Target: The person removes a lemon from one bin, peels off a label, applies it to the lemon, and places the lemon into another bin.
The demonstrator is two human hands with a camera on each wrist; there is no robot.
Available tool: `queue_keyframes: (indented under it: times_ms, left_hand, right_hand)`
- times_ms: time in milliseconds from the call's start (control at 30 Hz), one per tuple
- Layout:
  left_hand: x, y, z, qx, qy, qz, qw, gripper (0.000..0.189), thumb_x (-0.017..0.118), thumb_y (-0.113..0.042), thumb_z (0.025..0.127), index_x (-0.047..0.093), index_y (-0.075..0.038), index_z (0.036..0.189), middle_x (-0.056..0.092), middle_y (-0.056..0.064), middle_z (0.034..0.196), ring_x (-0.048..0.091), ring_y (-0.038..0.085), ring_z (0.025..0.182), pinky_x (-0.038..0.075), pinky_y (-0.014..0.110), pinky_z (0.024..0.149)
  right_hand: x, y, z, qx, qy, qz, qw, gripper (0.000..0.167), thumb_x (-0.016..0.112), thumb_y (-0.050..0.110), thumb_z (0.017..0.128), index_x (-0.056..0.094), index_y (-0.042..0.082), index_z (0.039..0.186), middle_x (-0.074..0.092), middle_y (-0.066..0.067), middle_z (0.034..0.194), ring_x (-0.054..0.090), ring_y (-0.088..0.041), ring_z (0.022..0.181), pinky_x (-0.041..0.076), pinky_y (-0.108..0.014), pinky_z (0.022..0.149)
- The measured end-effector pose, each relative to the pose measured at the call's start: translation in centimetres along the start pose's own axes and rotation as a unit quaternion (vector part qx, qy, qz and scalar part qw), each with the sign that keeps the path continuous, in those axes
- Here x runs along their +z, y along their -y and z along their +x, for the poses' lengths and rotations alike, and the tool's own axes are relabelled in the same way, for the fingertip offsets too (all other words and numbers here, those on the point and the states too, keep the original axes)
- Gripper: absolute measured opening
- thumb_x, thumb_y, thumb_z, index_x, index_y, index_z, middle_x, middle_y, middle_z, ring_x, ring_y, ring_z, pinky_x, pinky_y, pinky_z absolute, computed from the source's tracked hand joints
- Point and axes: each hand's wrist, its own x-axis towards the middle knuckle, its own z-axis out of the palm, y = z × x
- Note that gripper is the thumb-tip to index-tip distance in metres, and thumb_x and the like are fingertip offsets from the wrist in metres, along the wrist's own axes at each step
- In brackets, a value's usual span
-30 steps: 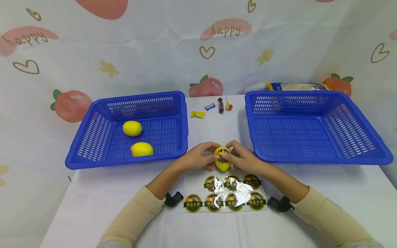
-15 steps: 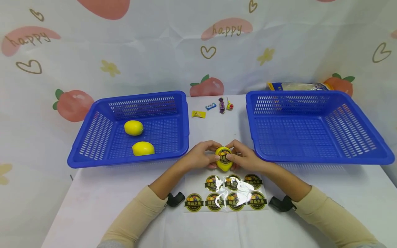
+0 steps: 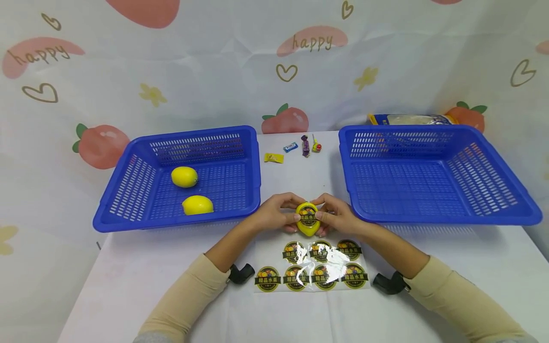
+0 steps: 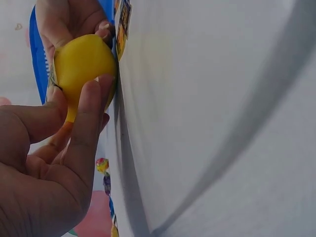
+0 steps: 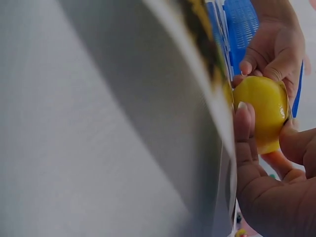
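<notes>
Between both hands is a lemon (image 3: 308, 230) with a round black-and-gold sticker (image 3: 308, 216) on its upper face. My left hand (image 3: 274, 214) grips the lemon from the left, its thumb at the sticker's left edge. From the other side my right hand (image 3: 339, 216) grips the same lemon, thumb on the sticker's right edge. In the left wrist view the fingers curl round the lemon (image 4: 86, 64) and the sticker's rim stands slightly off the skin. Just in front of the hands lies a sheet of round stickers (image 3: 313, 267) on the white table.
A blue basket (image 3: 253, 181) on the left holds two lemons (image 3: 197, 205). Another blue basket (image 3: 437, 222) stands on the right, with a plastic packet (image 3: 411, 119) behind it. Several wrapped sweets, among them a yellow one (image 3: 274, 157), lie at the table's back.
The thumbs have moved apart from the sticker's middle to its edges, so more of its print shows. Both hands still hold the lemon in nearly the same place.
</notes>
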Motion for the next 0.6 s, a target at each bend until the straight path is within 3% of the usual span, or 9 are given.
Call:
queue_keyframes:
  times_ms: [267, 600]
  left_hand:
    - [-0.20, 0.37, 0.06, 0.002, 0.007, -0.022, 0.9997, 0.038, 0.064, 0.009, 0.092, 0.060, 0.002, 0.129, 0.063, 0.022, 0.126, 0.070, 0.024, 0.071, 0.060, 0.037, 0.067]
    - [-0.38, 0.45, 0.14, 0.006, 0.015, -0.030, 0.9994, 0.039, 0.065, 0.009, 0.092, 0.060, 0.001, 0.130, 0.063, 0.021, 0.128, 0.070, 0.024, 0.074, 0.060, 0.038, 0.067]
  right_hand:
    - [0.05, 0.41, -0.15, 0.090, -0.020, 0.036, 0.9951, 0.033, 0.045, -0.011, 0.100, 0.035, -0.019, 0.130, 0.062, -0.017, 0.084, 0.069, -0.018, 0.063, 0.060, -0.032, 0.060]
    - [0.21, 0.57, -0.28, 0.120, -0.030, 0.038, 0.9916, 0.035, 0.047, -0.011, 0.099, 0.034, -0.016, 0.132, 0.056, -0.020, 0.090, 0.068, -0.022, 0.066, 0.060, -0.035, 0.064]
